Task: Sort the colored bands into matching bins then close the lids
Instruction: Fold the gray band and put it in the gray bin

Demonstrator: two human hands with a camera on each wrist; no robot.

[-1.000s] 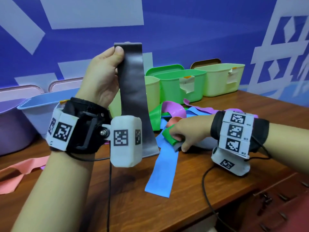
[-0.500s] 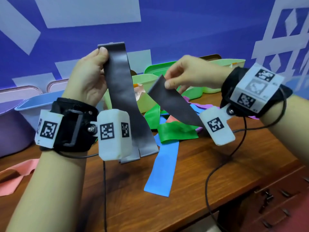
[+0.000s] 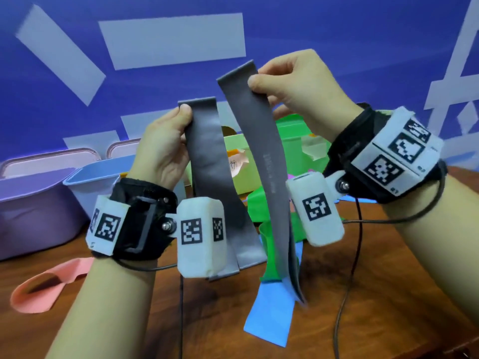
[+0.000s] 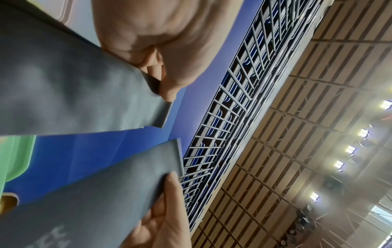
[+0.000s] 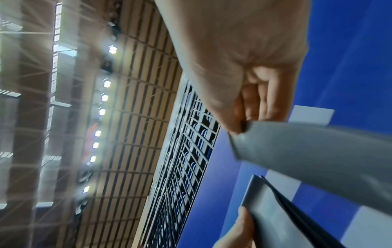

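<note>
At the far left a purple bin (image 3: 31,203) stood on the wooden surface (image 3: 212,330), with a blue bin (image 3: 96,182) just beside it and a pink band (image 3: 39,291) lying loose in front. The left hand (image 3: 160,151) was raised above the surface, thumb and fingers pinching the top edge of a grey band (image 3: 207,161) that hung down doubled. Behind it stood a pale green bin (image 3: 233,161). Just to the right, the right hand (image 3: 298,92) was held higher, pinching the top of a second grey band (image 3: 261,141), which curved down, apart from the first. Below lay a blue band (image 3: 272,320) and a green band (image 3: 261,206), possibly several tangled together. A bright green bin (image 3: 293,141) stood behind the right wrist.
</note>
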